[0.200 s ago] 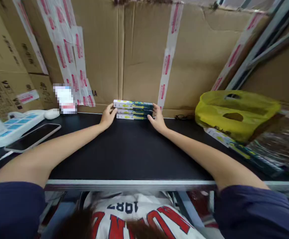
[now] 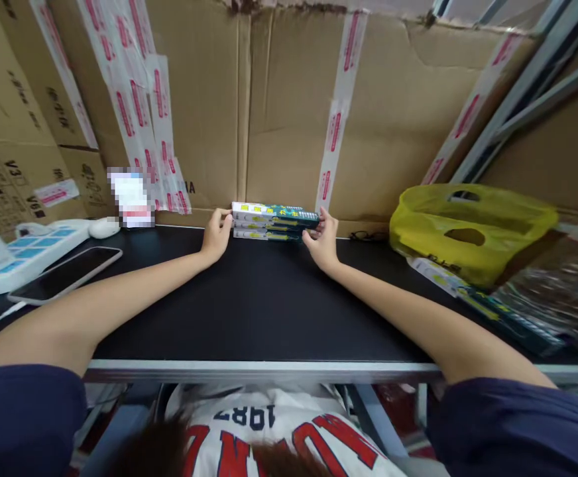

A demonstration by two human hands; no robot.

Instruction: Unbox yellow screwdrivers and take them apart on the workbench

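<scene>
Several long narrow boxes, white at the left and dark green at the right with yellow print, lie stacked against the cardboard at the back of the table. The top box (image 2: 275, 212) sits askew, its right end jutting past the lower boxes (image 2: 264, 234). My left hand (image 2: 216, 237) holds its left end, fingertips at the edge and thumb beside the stack. At the other end, my right hand (image 2: 323, 242) is closed round the green end of the top box, thumb low and fingers above. The fingers' far sides are hidden.
On the left are a white power strip (image 2: 53, 248), a phone (image 2: 65, 273), a white mouse (image 2: 104, 227) and a blurred-out screen (image 2: 130, 199). On the right stand a yellow plastic bag (image 2: 418, 218), another narrow box (image 2: 482, 301) and a clear bottle (image 2: 542, 285). Taped cardboard (image 2: 289, 119) walls the back.
The top box has shifted right and turned askew, showing more of its upper face. My right hand has moved slightly right with it; my left hand has barely moved.
</scene>
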